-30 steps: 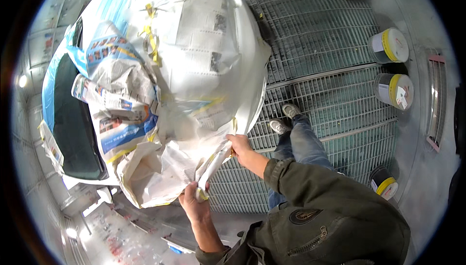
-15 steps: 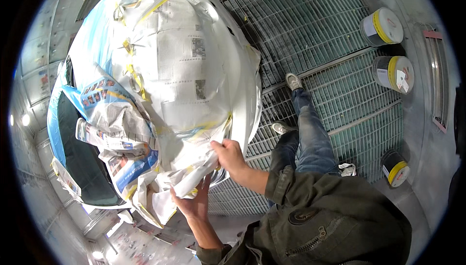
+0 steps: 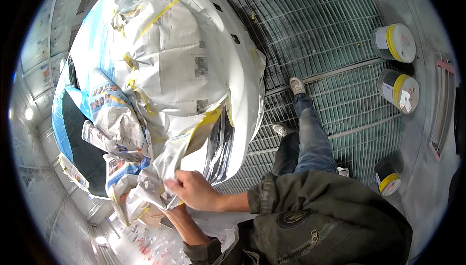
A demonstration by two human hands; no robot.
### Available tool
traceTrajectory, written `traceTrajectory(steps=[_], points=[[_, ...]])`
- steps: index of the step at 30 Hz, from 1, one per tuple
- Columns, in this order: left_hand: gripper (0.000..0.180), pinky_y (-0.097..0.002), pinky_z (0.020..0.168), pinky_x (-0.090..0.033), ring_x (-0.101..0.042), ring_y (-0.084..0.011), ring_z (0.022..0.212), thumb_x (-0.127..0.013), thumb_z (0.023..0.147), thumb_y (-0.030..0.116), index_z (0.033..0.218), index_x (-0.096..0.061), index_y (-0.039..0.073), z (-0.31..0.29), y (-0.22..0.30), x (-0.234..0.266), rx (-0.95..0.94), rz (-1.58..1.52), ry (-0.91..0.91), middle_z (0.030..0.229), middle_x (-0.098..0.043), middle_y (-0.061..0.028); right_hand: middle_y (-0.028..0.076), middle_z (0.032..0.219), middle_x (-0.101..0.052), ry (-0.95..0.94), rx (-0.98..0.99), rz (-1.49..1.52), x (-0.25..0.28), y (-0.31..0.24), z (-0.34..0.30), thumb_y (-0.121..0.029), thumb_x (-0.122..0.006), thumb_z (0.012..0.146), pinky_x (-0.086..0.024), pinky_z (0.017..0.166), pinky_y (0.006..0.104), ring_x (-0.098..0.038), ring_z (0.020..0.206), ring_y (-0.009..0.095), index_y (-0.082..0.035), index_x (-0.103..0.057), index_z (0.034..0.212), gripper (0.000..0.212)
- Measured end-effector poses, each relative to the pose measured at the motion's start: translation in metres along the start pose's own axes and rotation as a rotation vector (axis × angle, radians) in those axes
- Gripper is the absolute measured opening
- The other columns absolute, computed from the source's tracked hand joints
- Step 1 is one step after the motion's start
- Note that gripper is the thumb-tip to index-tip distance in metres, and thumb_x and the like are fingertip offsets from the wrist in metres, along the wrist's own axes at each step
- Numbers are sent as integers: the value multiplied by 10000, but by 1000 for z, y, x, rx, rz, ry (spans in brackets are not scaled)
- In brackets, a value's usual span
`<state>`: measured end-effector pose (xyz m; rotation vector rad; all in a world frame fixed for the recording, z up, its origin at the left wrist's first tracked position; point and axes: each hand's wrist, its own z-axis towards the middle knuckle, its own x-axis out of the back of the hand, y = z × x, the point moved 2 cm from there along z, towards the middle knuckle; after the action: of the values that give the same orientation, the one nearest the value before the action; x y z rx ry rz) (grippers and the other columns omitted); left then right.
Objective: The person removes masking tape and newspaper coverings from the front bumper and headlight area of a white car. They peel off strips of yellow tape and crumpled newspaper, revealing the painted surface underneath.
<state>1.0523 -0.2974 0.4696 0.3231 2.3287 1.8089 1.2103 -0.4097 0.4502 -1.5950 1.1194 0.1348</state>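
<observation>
A white car (image 3: 242,80) is covered over its front with newspaper masking sheets (image 3: 179,61) held by yellow tape (image 3: 141,101). My right hand (image 3: 191,190) is closed on the loose, bunched edge of the newspaper at the car's near corner. Below it is my left hand (image 3: 177,210), at the underside of the bunched paper, its fingers hidden by the sheet and the right hand. Beside the hands the lifted sheet bares a dark, glossy headlight (image 3: 221,139). A crumpled newspaper pile (image 3: 121,129) lies to the left, next to the car's dark window glass (image 3: 82,144).
Blue plastic film (image 3: 58,119) borders the glass. Underfoot is a metal grating floor (image 3: 335,61). Three pails with yellow bands, one a far pail (image 3: 403,43), one a middle pail (image 3: 405,94), one a near pail (image 3: 388,180), line the right wall (image 3: 427,177).
Both hands have moved left and down, drawing the newspaper back from the car's corner. The headlight has come into sight, and the yellow-taped paper edge has lifted.
</observation>
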Motion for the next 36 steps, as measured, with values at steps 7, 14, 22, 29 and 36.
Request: traceTrajectory(steps=[7, 14, 22, 29, 36], points=[[580, -451, 1090, -348, -486, -285, 1248, -496, 977, 393, 1413, -365, 33, 26, 67, -31, -65, -168, 94, 1407, -456, -175, 167, 763, -656, -444, 84, 1, -9, -76, 27, -255, -593, 933, -490, 675, 370, -635, 702, 241, 34, -614, 873, 296], [603, -454, 1100, -328, -469, -286, 1263, -489, 973, 407, 1417, -355, 21, 42, 92, -39, -148, -163, 127, 1417, -442, -179, 134, 1181, -654, -517, -312, 365, 66, -28, 57, -329, -579, 941, -517, 869, 372, -639, 1044, 201, -42, -401, 1430, 594], [630, -458, 1111, -306, -450, -287, 1280, -481, 969, 423, 1422, -343, 7, 38, 121, -36, -233, -110, 231, 1429, -427, -184, 71, 925, -733, 126, -272, -544, 233, 138, 142, -372, -627, 899, -549, 775, 326, -707, 855, 229, -125, -734, 1002, 289], [654, -461, 1120, -286, -434, -288, 1295, -474, 965, 437, 1425, -334, -5, 0, 125, -15, -276, -122, 345, 1440, -413, -188, 54, 948, -643, 22, -582, 499, 200, 44, 220, -710, -427, 888, -520, 724, 311, -629, 868, 158, -61, -575, 1142, 712], [678, -464, 1130, -266, -417, -289, 1310, -467, 961, 451, 1429, -324, -17, 0, 111, -37, -281, -193, 334, 1451, -400, -192, 74, 839, -615, 218, -402, 256, 177, 16, 280, -252, -669, 795, -514, 514, 279, -581, 613, 158, -26, -614, 893, 252]])
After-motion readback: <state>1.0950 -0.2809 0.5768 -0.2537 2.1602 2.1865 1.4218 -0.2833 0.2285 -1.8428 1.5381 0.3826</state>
